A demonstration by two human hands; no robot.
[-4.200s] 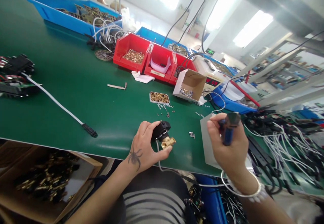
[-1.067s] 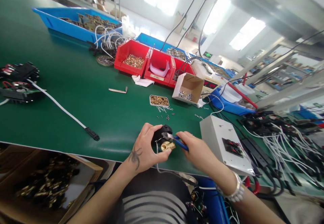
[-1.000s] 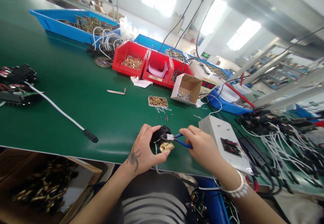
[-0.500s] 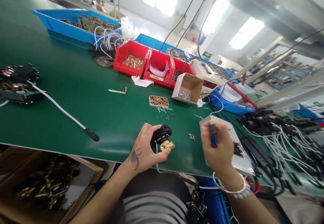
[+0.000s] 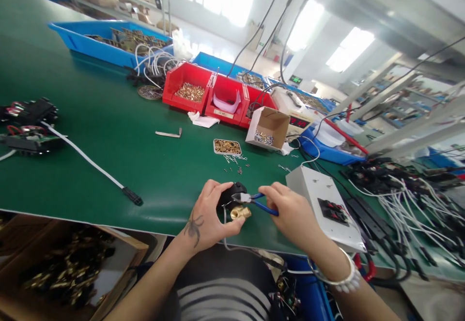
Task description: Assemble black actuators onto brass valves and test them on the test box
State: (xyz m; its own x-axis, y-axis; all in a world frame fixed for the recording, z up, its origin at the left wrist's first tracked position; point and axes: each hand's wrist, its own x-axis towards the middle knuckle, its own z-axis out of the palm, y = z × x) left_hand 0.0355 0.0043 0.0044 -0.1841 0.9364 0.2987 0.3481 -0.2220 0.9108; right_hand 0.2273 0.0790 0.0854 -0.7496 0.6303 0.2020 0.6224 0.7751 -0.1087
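My left hand is closed around a valve with a black housing and a brass body, close to the front edge of the bench. A grey cable runs down from the housing. In my right hand is a pair of blue-handled cutting pliers. Their jaws reach over the valve, at the neck between housing and brass, where a thin wire pin shows. Whether the jaws touch the pin I cannot tell. Beyond the valve lie loose wire clips and a small tray of brass parts.
Red bins and an open cardboard box line the back. At right stand a grey-white switch box and a heap of black parts with white cables. Black circuit-board units with a white cable lie left.
My right hand has moved left from above the switch box, bringing the pliers to the valve. My left hand still holds the valve in nearly the same place.
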